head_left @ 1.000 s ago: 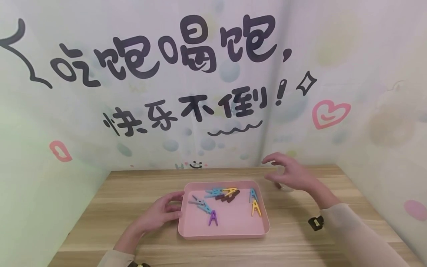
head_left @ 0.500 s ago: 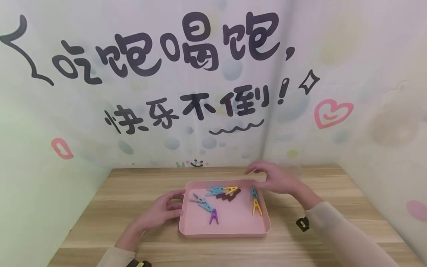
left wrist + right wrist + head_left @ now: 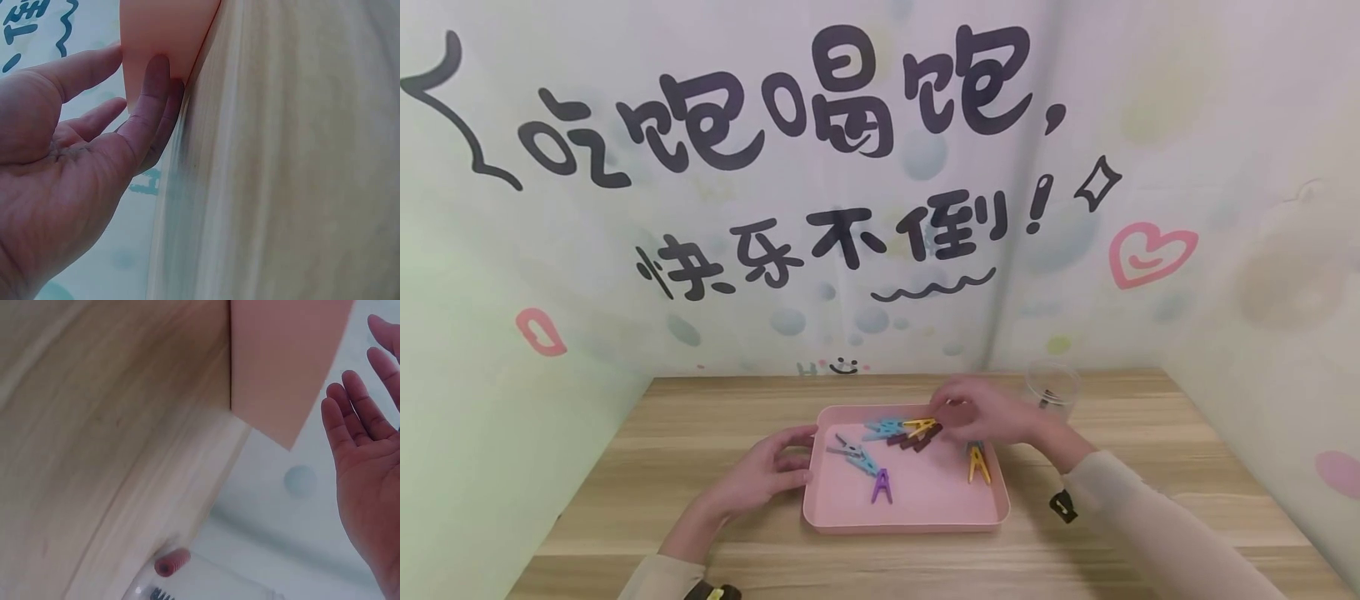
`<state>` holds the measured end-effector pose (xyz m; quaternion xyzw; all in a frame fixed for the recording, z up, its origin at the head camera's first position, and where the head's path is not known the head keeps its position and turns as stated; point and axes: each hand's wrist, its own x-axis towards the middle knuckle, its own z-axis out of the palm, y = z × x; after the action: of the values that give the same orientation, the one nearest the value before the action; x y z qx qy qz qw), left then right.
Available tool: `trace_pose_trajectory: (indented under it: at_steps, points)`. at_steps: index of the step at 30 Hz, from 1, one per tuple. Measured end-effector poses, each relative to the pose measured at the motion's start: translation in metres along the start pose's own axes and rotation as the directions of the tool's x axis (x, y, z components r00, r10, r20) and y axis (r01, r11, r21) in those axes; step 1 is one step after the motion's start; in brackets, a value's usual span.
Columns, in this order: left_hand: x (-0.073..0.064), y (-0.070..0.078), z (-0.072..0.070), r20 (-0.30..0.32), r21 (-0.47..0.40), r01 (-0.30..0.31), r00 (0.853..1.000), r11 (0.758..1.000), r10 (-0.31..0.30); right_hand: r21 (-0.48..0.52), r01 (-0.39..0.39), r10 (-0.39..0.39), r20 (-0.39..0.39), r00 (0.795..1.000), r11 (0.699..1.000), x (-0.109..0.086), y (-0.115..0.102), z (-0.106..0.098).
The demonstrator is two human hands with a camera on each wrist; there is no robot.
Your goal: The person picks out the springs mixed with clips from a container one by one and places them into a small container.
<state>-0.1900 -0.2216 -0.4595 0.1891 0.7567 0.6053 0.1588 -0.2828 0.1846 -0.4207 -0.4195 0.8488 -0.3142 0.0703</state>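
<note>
The work in hand looks like sorting: brown sticks seem to be going from the pink tray to the clear cup, which stands on the table just right of the tray and already has dark bits in it. I'd call this the reach for another stick. The next move probably calls for lowering the fingertips onto one stick and pinching it without catching the yellow peg lying against that bunch.

The right hand hangs over the tray's far right corner, its fingers loosely bent and spread, with nothing that I can see in its hold. The left hand is half open, its fingertips resting against the outside of the tray's left wall, presumably to steady it.

The sticks lie together on the tray floor, toward the far side. The purple peg lies nearer, left of the middle.
</note>
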Motion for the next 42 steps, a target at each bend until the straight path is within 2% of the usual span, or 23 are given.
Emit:
trace_pose_trajectory:
  at_steps: [7,12,23,30,35,42]
  points:
    - [0.0,0.002,0.001,-0.001,0.013,0.006,1.0,1.0,-0.006,-0.008,0.024,-0.024,0.06,0.998,1.0,0.008,-0.001,0.011]
    - [0.0,0.004,0.001,-0.003,0.025,0.007,1.0,1.0,-0.007,-0.024,-0.004,0.007,0.097,0.995,1.0,0.012,-0.003,0.016]
    - [0.0,0.004,0.001,-0.004,0.025,0.011,1.0,1.0,-0.011,-0.073,-0.012,0.021,0.116,0.993,0.997,0.013,-0.003,0.025]
    - [0.001,0.002,0.001,0.005,0.015,0.009,1.0,1.0,-0.009,-0.186,-0.025,0.049,0.124,0.991,0.982,0.013,-0.002,0.031]
    - [0.001,0.002,0.001,0.0,0.016,0.014,1.0,1.0,-0.014,-0.248,0.005,0.025,0.119,0.993,0.969,0.013,0.0,0.035]
    - [0.0,0.003,0.0,0.0,0.008,0.018,1.0,1.0,-0.018,-0.243,-0.007,0.04,0.131,0.991,0.97,0.013,0.0,0.037]
